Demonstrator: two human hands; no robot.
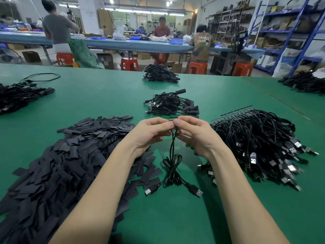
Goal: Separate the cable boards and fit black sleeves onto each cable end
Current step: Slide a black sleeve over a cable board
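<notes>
On the green felt tabletop (109, 95), the loose heap of flat black sleeves (70, 155) lies at left, within easy reach. The left hand (149, 132) and right hand (191, 132), fingers curled, both pinch the small joined strip of cable boards (174, 125) held above centre, black cables (173, 166) hanging below. Advised: grip close on either side of the break line and flex evenly, sparing the solder joints. The unprocessed black cable pile (260, 138) sits right.
</notes>
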